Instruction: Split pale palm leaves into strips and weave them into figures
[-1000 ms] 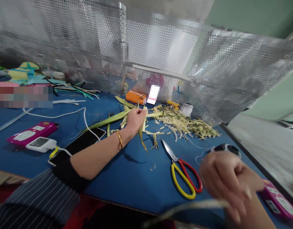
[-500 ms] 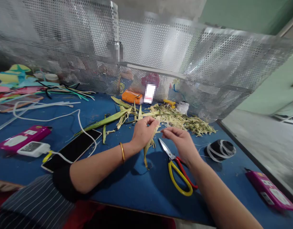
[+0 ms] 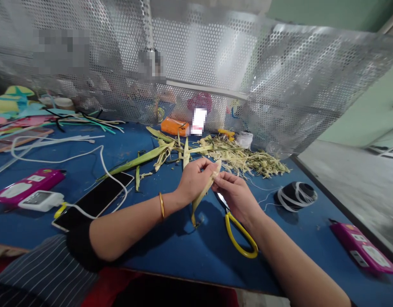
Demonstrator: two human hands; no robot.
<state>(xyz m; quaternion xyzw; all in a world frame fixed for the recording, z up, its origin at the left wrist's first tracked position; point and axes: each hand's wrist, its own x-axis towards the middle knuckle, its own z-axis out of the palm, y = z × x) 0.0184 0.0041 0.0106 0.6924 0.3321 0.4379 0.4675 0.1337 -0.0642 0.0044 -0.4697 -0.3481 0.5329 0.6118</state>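
My left hand point(image 3: 193, 179) is closed around a pale yellow-green leaf strip point(image 3: 201, 197) that hangs down to the blue table point(image 3: 170, 247). My right hand point(image 3: 234, 192) meets it at the strip's upper end, fingers pinched on the same strip. A gold bangle circles my left wrist. Yellow-handled scissors point(image 3: 239, 236) lie on the table just under my right hand, their blades hidden by it. Behind my hands lie long green leaves point(image 3: 141, 160) and a heap of shredded leaf scraps point(image 3: 247, 160).
A black phone point(image 3: 94, 200) on a white cable, a white charger point(image 3: 39, 200) and a pink case point(image 3: 23, 185) lie at left. A black spool of white cord point(image 3: 295, 196) and another pink case point(image 3: 364, 251) sit at right. A perforated metal screen point(image 3: 215, 76) walls the back.
My right hand came up from the near right edge and joined my left hand on the leaf strip. My left hand drew the strip nearer, away from the leaf pile.
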